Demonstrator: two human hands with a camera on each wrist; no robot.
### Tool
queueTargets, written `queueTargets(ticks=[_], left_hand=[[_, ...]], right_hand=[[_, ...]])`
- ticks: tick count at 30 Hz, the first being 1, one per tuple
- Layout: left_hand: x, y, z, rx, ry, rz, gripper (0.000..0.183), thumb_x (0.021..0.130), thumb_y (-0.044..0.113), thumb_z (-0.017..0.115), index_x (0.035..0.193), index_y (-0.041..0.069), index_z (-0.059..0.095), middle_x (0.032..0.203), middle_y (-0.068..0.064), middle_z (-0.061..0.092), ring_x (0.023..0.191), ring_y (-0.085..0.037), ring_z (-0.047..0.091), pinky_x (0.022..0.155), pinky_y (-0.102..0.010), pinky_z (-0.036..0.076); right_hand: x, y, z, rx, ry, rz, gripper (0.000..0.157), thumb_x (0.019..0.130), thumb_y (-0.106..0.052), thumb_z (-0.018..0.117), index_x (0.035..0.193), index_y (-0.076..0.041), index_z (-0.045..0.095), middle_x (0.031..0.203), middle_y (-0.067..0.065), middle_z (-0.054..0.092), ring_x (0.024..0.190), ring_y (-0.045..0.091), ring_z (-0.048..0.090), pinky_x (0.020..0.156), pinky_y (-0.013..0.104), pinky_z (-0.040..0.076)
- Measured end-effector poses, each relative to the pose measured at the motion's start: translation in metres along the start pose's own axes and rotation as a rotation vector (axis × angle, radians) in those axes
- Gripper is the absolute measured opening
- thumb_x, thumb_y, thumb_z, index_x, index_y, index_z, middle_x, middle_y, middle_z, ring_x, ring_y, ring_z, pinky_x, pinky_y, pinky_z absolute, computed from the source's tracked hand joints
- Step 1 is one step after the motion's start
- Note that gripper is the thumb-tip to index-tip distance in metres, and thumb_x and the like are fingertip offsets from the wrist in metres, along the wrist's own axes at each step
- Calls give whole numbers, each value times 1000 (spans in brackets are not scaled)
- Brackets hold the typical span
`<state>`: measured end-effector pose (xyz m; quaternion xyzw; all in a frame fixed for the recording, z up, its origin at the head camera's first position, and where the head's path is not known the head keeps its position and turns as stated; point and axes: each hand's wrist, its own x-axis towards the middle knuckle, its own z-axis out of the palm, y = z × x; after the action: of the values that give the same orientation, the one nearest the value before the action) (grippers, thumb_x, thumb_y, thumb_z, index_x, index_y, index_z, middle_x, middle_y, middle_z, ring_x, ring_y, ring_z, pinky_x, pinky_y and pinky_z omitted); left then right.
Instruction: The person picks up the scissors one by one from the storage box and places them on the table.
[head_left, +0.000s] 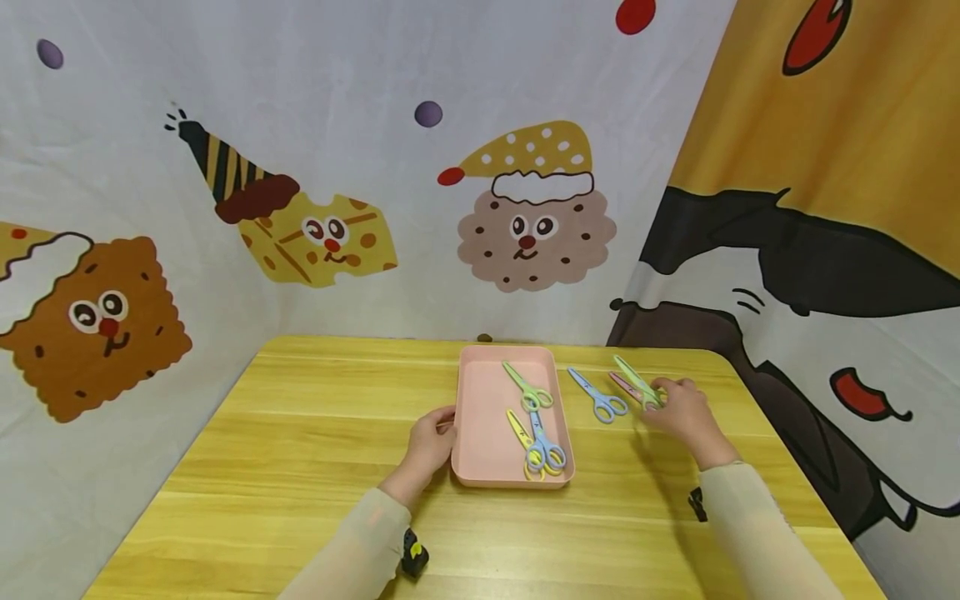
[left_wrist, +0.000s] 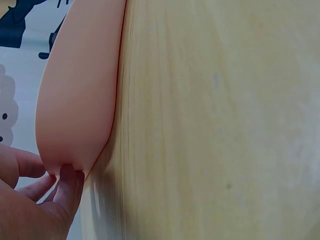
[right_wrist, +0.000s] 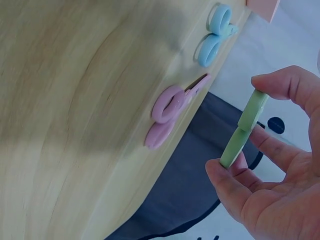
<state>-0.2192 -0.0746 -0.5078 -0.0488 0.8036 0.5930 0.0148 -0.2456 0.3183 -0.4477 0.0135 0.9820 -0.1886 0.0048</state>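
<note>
My left hand (head_left: 429, 442) grips the left side of a pink tray (head_left: 483, 417), its fingertips (left_wrist: 66, 182) pressed to the wall near a corner in the left wrist view. With thumb and fingers, my right hand (head_left: 686, 417) pinches light green scissors (right_wrist: 252, 111) by the handle loops, raised over the table. Below them lie pink scissors (right_wrist: 160, 132), partly covered in the head view. Blue scissors (head_left: 587, 385) lie between these and the tray. Inside the tray, another green pair of scissors (head_left: 517, 377) sits above a blue pair (head_left: 538, 429), which overlaps yellow scissors (head_left: 517, 427).
The wooden table (head_left: 322, 433) has its back edge against a curtain (head_left: 360, 83) printed with cartoon figures. More of this printed cloth hangs along the right side. The tray walls are low and the tray is open at the top.
</note>
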Motion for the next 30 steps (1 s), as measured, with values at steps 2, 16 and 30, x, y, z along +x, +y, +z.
queueTargets(ticks=[2, 16, 30], left_hand=[[0, 0, 0, 2, -5, 15, 35, 90, -1, 53, 125, -5, 57, 120, -22, 61, 106, -32, 62, 85, -35, 56], [0, -2, 1, -8, -5, 17, 36, 90, -1, 52, 126, -6, 56, 120, -23, 60, 108, -33, 61, 87, -35, 55], [-1, -1, 1, -17, -3, 35, 36, 89, -2, 52, 125, -6, 56, 119, -23, 61, 106, -32, 62, 86, -34, 55]], right_hand=[[0, 2, -1, -2, 12, -3, 51, 81, -28, 64, 122, 2, 54, 118, 36, 44, 99, 51, 45, 72, 54, 45], [3, 18, -7, 16, -9, 44, 74, 74, -42, 75, 126, 3, 50, 123, 39, 38, 108, 59, 37, 82, 64, 41], [4, 40, -13, 9, 9, 67, 66, 76, -33, 73, 124, 5, 50, 120, 41, 36, 102, 58, 36, 75, 62, 41]])
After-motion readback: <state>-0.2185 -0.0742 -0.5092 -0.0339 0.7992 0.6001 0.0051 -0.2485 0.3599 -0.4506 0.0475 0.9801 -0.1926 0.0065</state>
